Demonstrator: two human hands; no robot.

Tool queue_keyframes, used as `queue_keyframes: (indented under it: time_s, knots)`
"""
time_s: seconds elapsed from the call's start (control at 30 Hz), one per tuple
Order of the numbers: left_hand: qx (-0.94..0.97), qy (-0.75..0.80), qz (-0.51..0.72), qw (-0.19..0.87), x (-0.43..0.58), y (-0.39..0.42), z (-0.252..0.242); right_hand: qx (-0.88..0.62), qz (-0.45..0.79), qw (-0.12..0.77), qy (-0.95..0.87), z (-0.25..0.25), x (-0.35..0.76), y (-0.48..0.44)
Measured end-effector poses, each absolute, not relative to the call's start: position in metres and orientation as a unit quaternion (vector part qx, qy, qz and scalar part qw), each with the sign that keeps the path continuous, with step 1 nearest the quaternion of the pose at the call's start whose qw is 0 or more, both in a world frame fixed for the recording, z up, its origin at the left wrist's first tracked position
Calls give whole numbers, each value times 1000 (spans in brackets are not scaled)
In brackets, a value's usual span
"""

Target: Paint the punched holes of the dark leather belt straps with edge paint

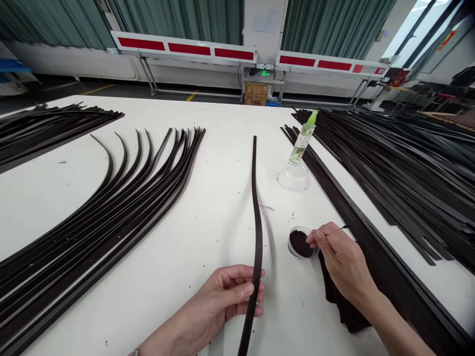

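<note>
My left hand grips a long, narrow black strip between thumb and fingers. The strip rises away from me in a slight curve, and its lower end runs out of view. Pinched in my right hand is a thin swab with a dark tip pointing right. The swab's other end is by my fingertips, over a small round dish of dark paste or paint. A crumpled black cloth lies under my right wrist.
On the white table several black strips fan out at left, with more strips behind them. Further strips cover the right side. A green spray bottle stands behind a clear lid. Dark specks dot the tabletop.
</note>
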State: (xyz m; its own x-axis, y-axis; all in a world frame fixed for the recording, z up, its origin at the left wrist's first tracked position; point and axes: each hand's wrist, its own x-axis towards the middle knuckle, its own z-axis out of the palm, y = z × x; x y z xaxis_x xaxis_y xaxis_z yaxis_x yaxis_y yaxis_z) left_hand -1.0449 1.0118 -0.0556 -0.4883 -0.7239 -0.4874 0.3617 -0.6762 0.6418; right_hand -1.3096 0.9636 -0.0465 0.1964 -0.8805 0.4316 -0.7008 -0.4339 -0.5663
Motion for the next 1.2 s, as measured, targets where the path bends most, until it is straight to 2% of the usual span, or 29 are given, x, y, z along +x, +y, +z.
queue_keyframes:
  time_s: [0.3,0.67,0.77,0.97,1.07,1.2]
  knots:
    - [385,-229,-833,325,-1046,1010,-54,-799,-355,83,479,-57,-1307,962]
    - [391,-230,-829,326,-1045,1011,-53,-789,-357,93,491,-55,-1307,964]
    - [380,-234,-832,329,-1045,1011,-55,-733,-399,146,531,-44,-1307,971]
    - [357,-233,-834,349,-1045,1012,-59,-585,-483,350,549,-35,-1292,991]
    - [342,-233,-839,354,-1046,1014,-61,-623,-463,349,524,-36,-1276,1003]
    - [324,-230,-845,357,-1046,1015,-63,-749,-459,278,389,-37,-1258,1012]
